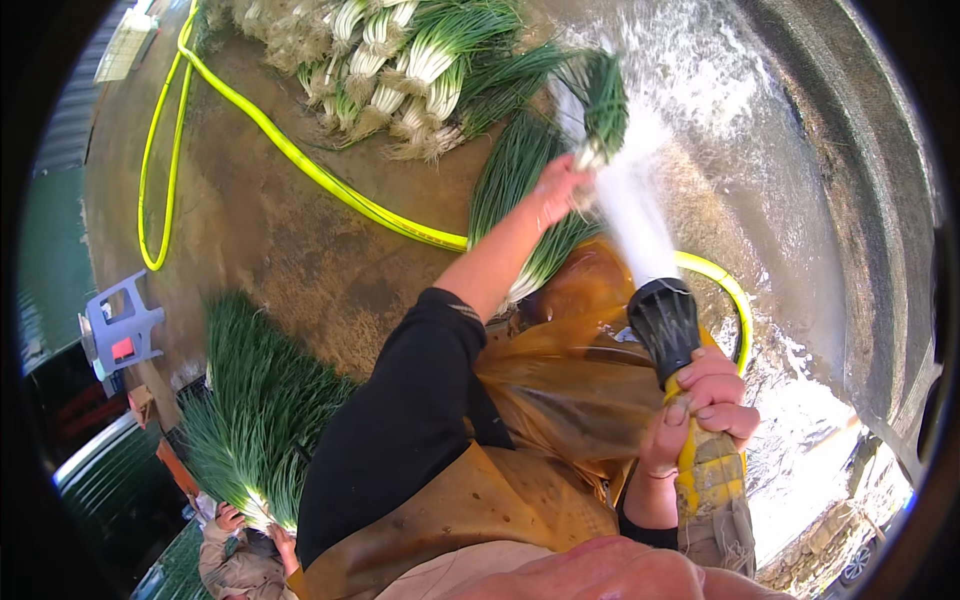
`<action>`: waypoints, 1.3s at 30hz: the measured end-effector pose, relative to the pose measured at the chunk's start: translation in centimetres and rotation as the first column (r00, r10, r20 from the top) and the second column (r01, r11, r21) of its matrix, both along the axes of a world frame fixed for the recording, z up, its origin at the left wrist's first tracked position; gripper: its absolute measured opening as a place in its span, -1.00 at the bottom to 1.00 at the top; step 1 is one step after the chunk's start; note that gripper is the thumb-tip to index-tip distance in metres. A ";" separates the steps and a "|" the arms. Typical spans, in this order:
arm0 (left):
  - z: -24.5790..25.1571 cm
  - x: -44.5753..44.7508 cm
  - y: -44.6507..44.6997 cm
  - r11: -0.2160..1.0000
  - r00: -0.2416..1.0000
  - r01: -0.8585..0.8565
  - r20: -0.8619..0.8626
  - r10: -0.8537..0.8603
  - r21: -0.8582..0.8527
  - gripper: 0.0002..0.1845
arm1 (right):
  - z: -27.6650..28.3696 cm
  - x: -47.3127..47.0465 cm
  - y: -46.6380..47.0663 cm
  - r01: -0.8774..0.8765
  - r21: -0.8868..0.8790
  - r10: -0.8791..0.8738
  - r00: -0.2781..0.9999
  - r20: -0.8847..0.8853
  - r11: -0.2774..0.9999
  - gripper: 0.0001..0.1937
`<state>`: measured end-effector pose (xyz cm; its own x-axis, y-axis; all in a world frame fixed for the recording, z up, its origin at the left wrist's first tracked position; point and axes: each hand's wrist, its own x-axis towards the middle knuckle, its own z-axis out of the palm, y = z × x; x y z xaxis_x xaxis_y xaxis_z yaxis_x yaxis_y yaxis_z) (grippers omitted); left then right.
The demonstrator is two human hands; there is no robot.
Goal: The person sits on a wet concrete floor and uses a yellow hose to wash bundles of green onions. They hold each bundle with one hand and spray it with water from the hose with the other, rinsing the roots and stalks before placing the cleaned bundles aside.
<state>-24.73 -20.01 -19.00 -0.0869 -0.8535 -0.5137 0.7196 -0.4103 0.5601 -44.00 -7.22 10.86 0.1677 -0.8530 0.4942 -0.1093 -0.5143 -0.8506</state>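
My left hand [561, 189] grips a bunch of green onions [604, 112] near its root end, the green tops pointing away from me. In my right hand [709, 405] is a yellow hose with a black spray nozzle [663, 319], its lower part wrapped in worn cloth or tape. A wide white jet of water [634, 217] leaves the nozzle and passes at the bunch. Beneath my left forearm lie more green onions [510, 195], white ends towards me. An orange-brown waterproof apron [570, 382] covers my lap and legs.
Bunches of green onions [420, 67] are heaped on the wet floor ahead. A yellow hose [300, 161] crosses the floor and loops at right. At left stands a grey plastic stool [124, 322]. At lower left, another person's hands [255, 525] hold a large green onion bundle [255, 405].
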 end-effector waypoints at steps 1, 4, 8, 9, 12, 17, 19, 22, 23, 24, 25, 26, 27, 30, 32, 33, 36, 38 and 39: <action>-1.3 -3.4 2.3 0.995 0.953 -0.046 -0.302 0.016 -0.092 -0.69 | 0.1 0.1 0.6 -0.032 0.015 0.032 0.999 -0.002 0.999 -0.70; -5.1 -9.6 8.2 0.973 0.934 0.044 -0.354 0.040 0.226 -0.59 | -2.3 -0.1 2.0 0.045 0.033 -0.049 0.990 0.131 0.998 -0.69; -4.6 -7.8 7.7 0.932 0.956 0.232 0.114 -0.272 0.278 -0.72 | -3.5 -1.2 1.6 0.126 -0.055 -0.118 0.985 0.126 0.991 -0.69; -2.6 -7.3 5.6 0.943 0.903 0.214 0.317 -0.290 0.255 -0.76 | -3.2 -2.0 1.4 0.157 -0.083 -0.147 0.981 0.125 0.984 -0.69; 6.6 -6.5 0.4 0.910 0.316 0.402 0.948 -0.036 -0.100 -0.75 | -2.0 -3.9 0.9 0.222 -0.154 -0.205 0.971 0.121 0.963 -0.67; 13.5 -8.3 -1.2 0.896 0.336 0.244 0.899 0.282 -0.372 -0.66 | -0.3 -4.5 1.6 0.225 -0.161 -0.200 0.967 0.159 0.961 -0.64; 9.1 -5.1 -2.1 0.966 0.937 0.245 0.276 -0.215 -0.080 -0.63 | 0.4 -2.7 2.3 0.186 -0.150 -0.149 0.962 0.227 0.971 -0.64; -2.2 -4.7 1.9 0.952 0.917 0.307 -0.267 -0.298 -0.006 -0.69 | -0.1 -1.5 3.6 0.128 -0.087 -0.100 0.959 0.266 0.988 -0.66; -4.2 -5.3 4.3 0.966 0.892 0.254 -0.374 -0.253 -0.047 -0.72 | -0.4 -1.4 3.6 0.122 -0.088 -0.093 0.955 0.280 0.989 -0.66; -4.6 -5.9 6.4 0.960 0.952 0.254 -0.208 -0.225 0.120 -0.71 | -0.5 -1.9 4.0 0.102 -0.053 -0.086 0.966 0.245 0.993 -0.66; -4.9 -6.2 8.0 0.954 0.968 0.231 -0.139 -0.207 0.190 -0.68 | -0.7 -2.1 4.0 0.119 -0.052 -0.104 0.968 0.229 0.992 -0.65; -5.0 -5.8 9.3 0.947 0.981 0.196 -0.061 -0.187 0.254 -0.65 | -1.0 -2.1 4.1 0.129 -0.054 -0.114 0.969 0.221 0.990 -0.65; -5.1 -5.3 10.0 0.936 0.985 0.155 0.020 -0.170 0.315 -0.62 | -1.2 -2.1 4.1 0.139 -0.057 -0.124 0.969 0.213 0.989 -0.65; 0.5 -4.1 5.9 0.934 0.883 0.238 0.342 -0.322 0.266 -0.59 | -1.1 -2.5 3.0 0.149 -0.092 -0.131 0.975 0.177 0.985 -0.63; 3.3 -2.1 2.2 0.938 0.551 0.332 0.786 -0.279 0.100 -0.55 | -0.4 -2.4 2.6 0.148 -0.115 -0.127 0.977 0.170 0.982 -0.63; 4.4 -0.3 1.4 0.889 0.203 0.453 0.962 -0.181 0.071 -0.50 | -0.4 -2.2 2.5 0.144 -0.117 -0.122 0.977 0.175 0.983 -0.63; 13.2 -3.3 3.9 0.866 0.482 0.231 0.825 0.294 -0.444 -0.46 | 0.5 -3.5 3.1 0.137 -0.116 -0.123 0.985 0.120 0.984 -0.61; 15.8 -2.5 4.0 0.906 0.896 -0.184 0.313 0.314 -0.381 -0.48 | 0.9 -3.1 3.2 0.076 -0.111 -0.062 0.990 0.123 0.991 -0.60; 15.3 -2.3 3.5 0.957 0.921 -0.289 -0.274 0.278 -0.001 -0.52 | 1.1 -2.8 3.4 0.057 -0.114 -0.042 0.992 0.123 0.992 -0.60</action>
